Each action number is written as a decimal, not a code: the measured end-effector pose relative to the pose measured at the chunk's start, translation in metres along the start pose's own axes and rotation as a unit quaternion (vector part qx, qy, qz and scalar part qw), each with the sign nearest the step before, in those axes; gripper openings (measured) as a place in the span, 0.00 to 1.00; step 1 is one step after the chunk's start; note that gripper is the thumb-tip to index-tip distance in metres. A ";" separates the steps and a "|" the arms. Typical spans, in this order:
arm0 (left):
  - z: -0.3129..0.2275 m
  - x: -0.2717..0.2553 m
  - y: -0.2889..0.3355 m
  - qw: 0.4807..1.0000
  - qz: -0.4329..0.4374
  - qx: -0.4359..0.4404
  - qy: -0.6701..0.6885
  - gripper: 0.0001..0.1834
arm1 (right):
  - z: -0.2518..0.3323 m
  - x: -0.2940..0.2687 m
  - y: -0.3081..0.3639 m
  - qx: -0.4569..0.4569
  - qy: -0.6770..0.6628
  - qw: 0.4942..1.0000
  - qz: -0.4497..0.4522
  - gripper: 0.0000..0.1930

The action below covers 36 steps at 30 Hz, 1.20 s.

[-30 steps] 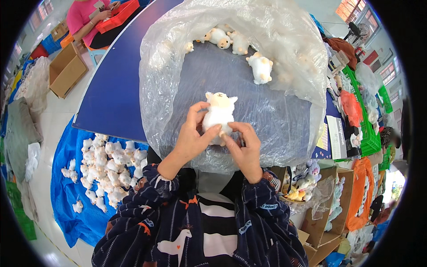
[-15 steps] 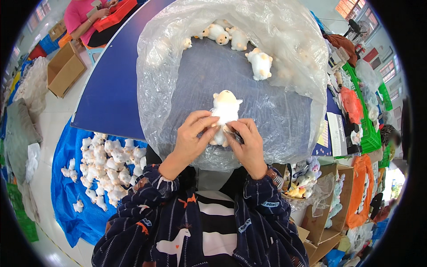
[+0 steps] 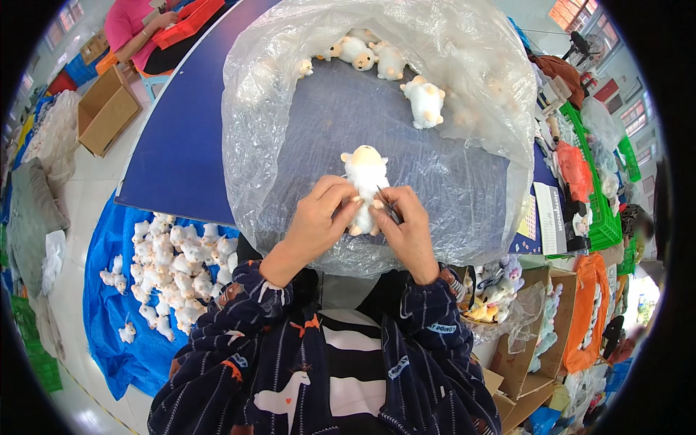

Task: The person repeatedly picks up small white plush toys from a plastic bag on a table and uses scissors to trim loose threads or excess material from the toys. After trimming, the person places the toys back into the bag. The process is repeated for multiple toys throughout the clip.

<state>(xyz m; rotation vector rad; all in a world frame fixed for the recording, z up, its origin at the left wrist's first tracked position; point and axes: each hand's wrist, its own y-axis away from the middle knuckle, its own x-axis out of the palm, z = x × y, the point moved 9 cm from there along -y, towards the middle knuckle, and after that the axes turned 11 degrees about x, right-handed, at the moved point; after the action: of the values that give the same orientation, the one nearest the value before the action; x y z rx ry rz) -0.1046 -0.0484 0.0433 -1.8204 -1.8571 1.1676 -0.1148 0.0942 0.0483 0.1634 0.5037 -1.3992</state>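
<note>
A small white plush animal (image 3: pixel 366 172) with a cream face lies on its back in front of me, head away from me, on clear plastic over the dark table. My left hand (image 3: pixel 317 221) is closed, thumb and forefinger pinching the toy's small paw at its left side. At the toy's right side my right hand (image 3: pixel 408 230) is closed round a thin, dark, pointed metal tool (image 3: pixel 391 206). Its tip reaches the toy's body; the exact kind is too small to tell. My right thumb and forefinger are close to the other paw.
More white plush animals (image 3: pixel 423 101) lie inside the clear plastic bag (image 3: pixel 254 152) on the blue table (image 3: pixel 181 138). A pile of them (image 3: pixel 174 268) covers a blue sheet (image 3: pixel 109 348) at lower left. Cardboard boxes (image 3: pixel 533 391) stand at right. Another person (image 3: pixel 134 32) sits far left.
The plush animal has shifted slightly toward me. My right hand has turned, so the dark tool now shows at the toy's body. My left hand has moved slightly and pinches the paw.
</note>
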 end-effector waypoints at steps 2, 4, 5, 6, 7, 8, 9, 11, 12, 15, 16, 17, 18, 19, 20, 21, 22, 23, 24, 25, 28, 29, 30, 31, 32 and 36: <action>0.006 0.000 -0.001 1.000 0.000 0.017 -0.013 0.06 | -0.011 0.003 -0.004 0.020 -0.028 0.999 0.007 0.09; 0.020 -0.001 0.002 0.999 -0.003 -0.020 0.037 0.06 | -0.028 0.009 -0.007 0.063 -0.094 0.993 0.020 0.09; 0.025 -0.001 0.002 0.997 -0.004 -0.039 0.063 0.06 | -0.030 0.008 -0.009 0.066 -0.092 0.993 0.019 0.08; 0.029 0.001 0.004 0.994 -0.011 -0.075 0.084 0.09 | -0.031 0.008 -0.010 0.068 -0.090 0.993 0.017 0.08; 0.030 0.003 0.006 0.988 -0.016 -0.111 0.105 0.12 | -0.032 0.007 -0.011 0.071 -0.087 0.993 0.016 0.08; 0.030 0.004 0.008 0.981 -0.023 -0.148 0.125 0.14 | -0.033 0.008 -0.013 0.091 -0.107 0.990 0.022 0.09; 0.030 0.008 0.009 0.976 -0.001 -0.177 0.130 0.18 | -0.032 0.008 -0.015 0.111 -0.127 0.985 0.029 0.09; 0.031 0.016 0.009 0.962 0.041 -0.233 0.140 0.26 | -0.034 0.009 -0.017 0.130 -0.157 0.979 0.027 0.10; 0.036 0.019 0.008 0.956 0.037 -0.235 0.171 0.28 | -0.037 0.010 -0.017 0.130 -0.169 0.977 0.019 0.10; 0.051 0.025 0.008 0.934 0.029 -0.254 0.249 0.32 | -0.034 0.009 -0.011 0.178 -0.226 0.958 0.017 0.10; 0.052 0.025 0.010 0.926 0.030 -0.269 0.265 0.32 | -0.034 0.009 -0.007 0.202 -0.248 0.947 0.020 0.10; 0.051 0.025 0.009 0.917 0.033 -0.281 0.282 0.32 | -0.029 0.003 0.000 0.160 -0.194 0.968 0.007 0.10; 0.052 0.024 0.009 0.916 0.022 -0.277 0.291 0.31 | -0.028 -0.001 0.008 0.118 -0.139 0.983 -0.003 0.11; 0.053 0.024 0.010 0.914 0.011 -0.272 0.300 0.31 | -0.023 -0.003 0.014 0.074 -0.083 0.994 -0.014 0.11; 0.053 0.024 0.011 0.911 0.001 -0.270 0.311 0.31 | -0.012 -0.002 0.018 0.030 -0.030 0.999 -0.020 0.12; 0.054 0.025 0.013 0.908 0.003 -0.277 0.315 0.31 | 0.003 0.001 0.023 -0.015 0.024 0.999 -0.025 0.13; 0.054 0.025 0.013 0.904 0.005 -0.284 0.320 0.30 | 0.014 0.005 0.027 -0.060 0.078 0.995 -0.030 0.15; 0.052 0.025 0.011 0.901 0.009 -0.288 0.324 0.30 | 0.010 0.006 0.029 -0.050 0.075 0.995 -0.035 0.16; 0.050 0.025 0.010 0.900 0.012 -0.287 0.329 0.30 | 0.009 0.005 0.029 -0.046 0.067 0.996 -0.038 0.15; 0.047 0.026 0.010 0.898 0.014 -0.286 0.333 0.30 | 0.009 0.004 0.029 -0.043 0.058 0.997 -0.040 0.15; 0.041 0.027 0.014 0.878 0.027 -0.293 0.377 0.31 | 0.003 0.004 0.030 -0.037 0.029 0.998 -0.051 0.13; 0.040 0.029 0.017 0.867 0.030 -0.299 0.397 0.32 | -0.001 0.004 0.031 -0.035 0.020 0.998 -0.053 0.12; 0.038 0.028 0.017 0.876 0.027 -0.281 0.391 0.32 | -0.013 0.006 0.030 0.024 -0.040 0.998 -0.043 0.11; 0.038 0.028 0.017 0.884 0.024 -0.263 0.385 0.32 | -0.026 0.009 0.029 0.083 -0.100 0.991 -0.033 0.10; 0.036 0.028 0.018 0.892 0.021 -0.246 0.380 0.32 | -0.037 0.013 0.031 0.141 -0.159 0.977 -0.023 0.08; 0.036 0.022 0.015 0.921 -0.066 -0.188 0.334 0.32 | -0.051 0.021 0.028 0.240 -0.308 0.921 -0.010 0.08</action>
<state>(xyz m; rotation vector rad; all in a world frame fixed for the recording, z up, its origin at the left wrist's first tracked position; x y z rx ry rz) -0.1223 -0.0420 0.0028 -1.9055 -1.7998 0.0870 -0.0985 0.1005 -0.0111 0.1023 -0.3688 -1.4827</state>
